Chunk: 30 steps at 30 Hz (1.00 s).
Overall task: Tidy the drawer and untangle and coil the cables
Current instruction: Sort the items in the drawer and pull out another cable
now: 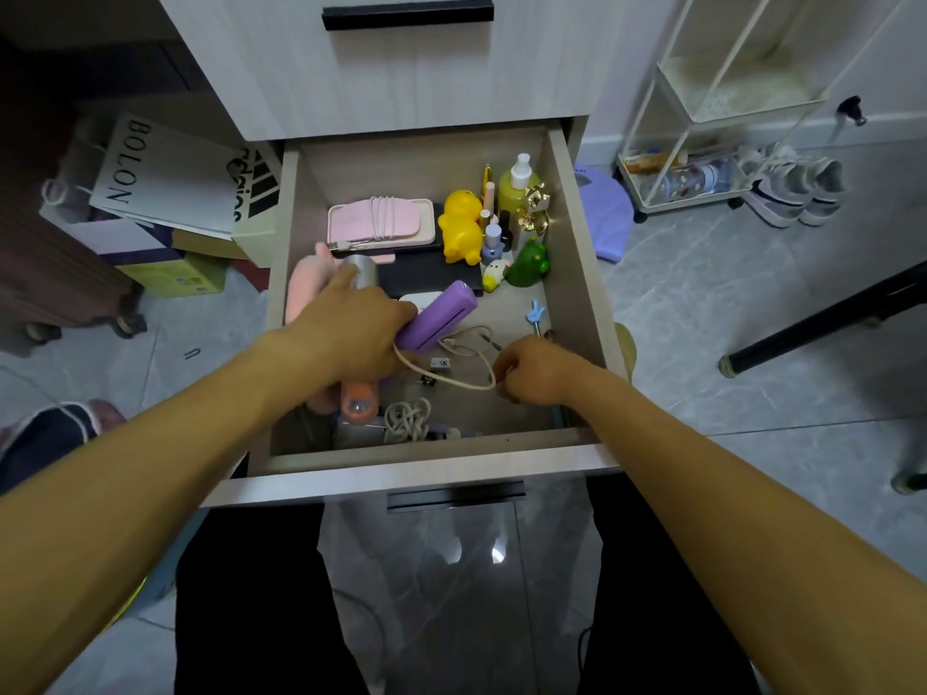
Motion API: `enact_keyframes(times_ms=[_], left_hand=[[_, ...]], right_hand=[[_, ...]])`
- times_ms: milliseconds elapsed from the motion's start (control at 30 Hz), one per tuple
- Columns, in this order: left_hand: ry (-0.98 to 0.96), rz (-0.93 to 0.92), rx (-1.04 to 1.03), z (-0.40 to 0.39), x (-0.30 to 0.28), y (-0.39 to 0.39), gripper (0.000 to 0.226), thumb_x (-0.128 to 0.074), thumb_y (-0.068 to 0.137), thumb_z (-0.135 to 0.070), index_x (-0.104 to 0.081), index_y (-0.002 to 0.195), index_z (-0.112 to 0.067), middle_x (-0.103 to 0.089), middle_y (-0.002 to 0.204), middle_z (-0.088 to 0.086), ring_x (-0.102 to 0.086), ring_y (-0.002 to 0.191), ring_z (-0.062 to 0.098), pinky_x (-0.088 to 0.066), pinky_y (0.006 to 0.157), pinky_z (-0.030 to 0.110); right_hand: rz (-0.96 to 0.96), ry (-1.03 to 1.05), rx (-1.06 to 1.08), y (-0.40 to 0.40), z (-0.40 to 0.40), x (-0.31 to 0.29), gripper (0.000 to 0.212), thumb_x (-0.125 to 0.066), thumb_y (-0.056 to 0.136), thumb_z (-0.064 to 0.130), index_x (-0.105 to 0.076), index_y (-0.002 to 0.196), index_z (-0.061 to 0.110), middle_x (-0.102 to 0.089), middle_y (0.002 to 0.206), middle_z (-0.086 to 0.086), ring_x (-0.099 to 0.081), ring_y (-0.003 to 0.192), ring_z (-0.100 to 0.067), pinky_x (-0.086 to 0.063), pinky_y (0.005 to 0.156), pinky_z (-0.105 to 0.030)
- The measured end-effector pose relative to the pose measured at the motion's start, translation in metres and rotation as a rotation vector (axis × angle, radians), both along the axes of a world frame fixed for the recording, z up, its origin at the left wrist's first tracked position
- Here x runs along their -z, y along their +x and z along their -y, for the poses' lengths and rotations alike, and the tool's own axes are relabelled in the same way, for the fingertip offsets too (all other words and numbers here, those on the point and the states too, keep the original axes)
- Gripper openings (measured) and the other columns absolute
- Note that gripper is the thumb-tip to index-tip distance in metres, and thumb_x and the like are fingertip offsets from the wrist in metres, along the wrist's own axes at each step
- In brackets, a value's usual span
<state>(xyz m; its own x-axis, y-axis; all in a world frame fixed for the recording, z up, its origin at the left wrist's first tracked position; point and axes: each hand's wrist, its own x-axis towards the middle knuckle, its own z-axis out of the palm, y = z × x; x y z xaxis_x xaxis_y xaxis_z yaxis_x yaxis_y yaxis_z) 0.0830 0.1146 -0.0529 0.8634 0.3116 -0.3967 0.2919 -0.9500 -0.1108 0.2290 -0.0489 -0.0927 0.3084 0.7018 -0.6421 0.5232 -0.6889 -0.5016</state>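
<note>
In the open drawer [577,233] the left hand [346,333] grips a purple case [436,316], fingers curled round it. The right hand [536,368] pinches a cream cable [451,378] — it loops between both hands. Another cable [406,418] lies knotted near the front wall.

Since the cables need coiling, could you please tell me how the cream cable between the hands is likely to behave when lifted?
The cream cable already sags in a loose arc between the left hand and right hand, so probably floppy and light. Its loops lie beside the purple case, so it may snag.
</note>
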Motion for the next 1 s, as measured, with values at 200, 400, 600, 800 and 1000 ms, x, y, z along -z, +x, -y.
enact_keyframes(times_ms=[200, 400, 600, 800, 1000], left_hand=[[-0.028, 0.173, -0.079, -0.003, 0.001, -0.002, 0.033, -0.059, 0.089, -0.046, -0.038, 0.091, -0.020, -0.064, 0.091, 0.008, -0.058, 0.085, 0.031, -0.035, 0.081, 0.037], [-0.235, 0.210, -0.264, -0.020, 0.003, 0.005, 0.038, -0.068, 0.084, -0.047, -0.052, 0.102, -0.017, -0.061, 0.087, 0.002, -0.058, 0.081, 0.026, -0.046, 0.073, 0.037], [-0.437, 0.124, -0.333, -0.034, 0.008, 0.018, 0.033, -0.072, 0.084, -0.041, -0.052, 0.098, -0.018, -0.062, 0.093, 0.004, -0.058, 0.084, 0.024, -0.047, 0.078, 0.037], [-0.541, 0.109, -0.404, -0.040, 0.011, 0.021, 0.034, -0.071, 0.086, -0.038, -0.054, 0.107, -0.019, -0.064, 0.105, 0.005, -0.060, 0.094, 0.023, -0.048, 0.084, 0.036], [-0.570, 0.138, -0.403, -0.043, 0.013, 0.019, 0.032, -0.071, 0.086, -0.038, -0.048, 0.101, -0.022, -0.061, 0.102, 0.002, -0.055, 0.086, 0.019, -0.038, 0.074, 0.030]], right_hand=[[-0.011, -0.031, -0.233, -0.015, -0.018, 0.005, 0.025, -0.061, 0.088, 0.016, -0.070, 0.109, 0.006, -0.066, 0.115, -0.015, -0.061, 0.105, -0.028, -0.050, 0.096, -0.042], [0.061, 0.003, -0.400, -0.025, -0.033, 0.009, 0.040, -0.058, 0.091, 0.015, -0.057, 0.130, 0.018, -0.054, 0.131, -0.009, -0.052, 0.117, -0.026, -0.042, 0.094, -0.031], [0.017, -0.014, -0.467, -0.036, -0.048, 0.017, 0.028, -0.057, 0.093, 0.018, -0.065, 0.120, 0.016, -0.062, 0.123, -0.006, -0.057, 0.107, -0.021, -0.040, 0.082, -0.025], [0.097, -0.042, -0.433, -0.058, -0.070, 0.027, 0.008, -0.056, 0.092, 0.013, -0.062, 0.098, 0.013, -0.062, 0.104, -0.010, -0.054, 0.090, -0.027, -0.040, 0.076, -0.029], [0.061, -0.064, -0.370, -0.065, -0.073, 0.021, 0.004, -0.054, 0.096, 0.017, -0.055, 0.093, 0.015, -0.057, 0.104, -0.012, -0.051, 0.093, -0.029, -0.039, 0.082, -0.030]])
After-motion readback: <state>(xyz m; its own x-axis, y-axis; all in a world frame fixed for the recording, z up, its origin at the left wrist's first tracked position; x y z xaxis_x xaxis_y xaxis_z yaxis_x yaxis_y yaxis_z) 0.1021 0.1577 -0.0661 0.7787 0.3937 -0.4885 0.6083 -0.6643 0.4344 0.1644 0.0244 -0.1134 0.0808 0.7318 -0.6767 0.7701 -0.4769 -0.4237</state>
